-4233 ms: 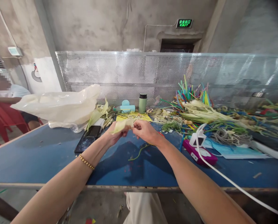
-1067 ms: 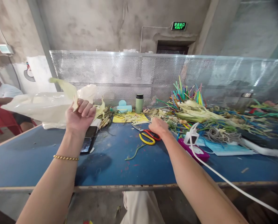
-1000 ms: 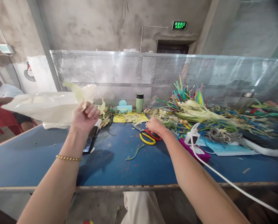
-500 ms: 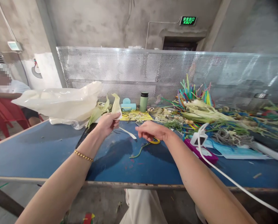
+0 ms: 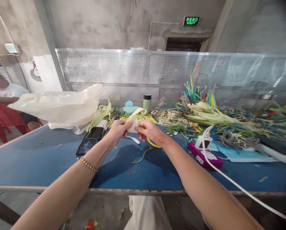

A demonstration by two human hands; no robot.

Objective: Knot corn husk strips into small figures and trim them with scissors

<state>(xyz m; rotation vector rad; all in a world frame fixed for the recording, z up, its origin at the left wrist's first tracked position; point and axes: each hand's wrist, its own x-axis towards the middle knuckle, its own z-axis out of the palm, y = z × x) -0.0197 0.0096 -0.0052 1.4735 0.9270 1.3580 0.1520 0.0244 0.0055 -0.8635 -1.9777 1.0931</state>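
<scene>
The work on the pale husk piece (image 5: 134, 120) is, as I judge, in its middle: the piece is not yet laid down, and its upper end curls freely. It is in front of the green flask (image 5: 147, 104) and a little to its left, held above the bench (image 5: 61, 171). The left hand (image 5: 119, 130) pinches it, and the grip of the right hand (image 5: 148, 131) also closes on its edge. How many pieces are finished, I cannot tell; much similar husk remains in the heap (image 5: 205, 113) to the right of the flask. In front of the flask lie a white strip (image 5: 134, 139), a green cord (image 5: 143, 157) and a yellow loop (image 5: 153, 144), partly hidden by the right hand; these may disturb the setting down. To the flask's left are a plastic bag (image 5: 59, 107) and a dark tablet (image 5: 85, 147); to its right, nearer the wearer, a purple box (image 5: 202, 155) with a white cable (image 5: 226, 179), which could catch the right arm.
</scene>
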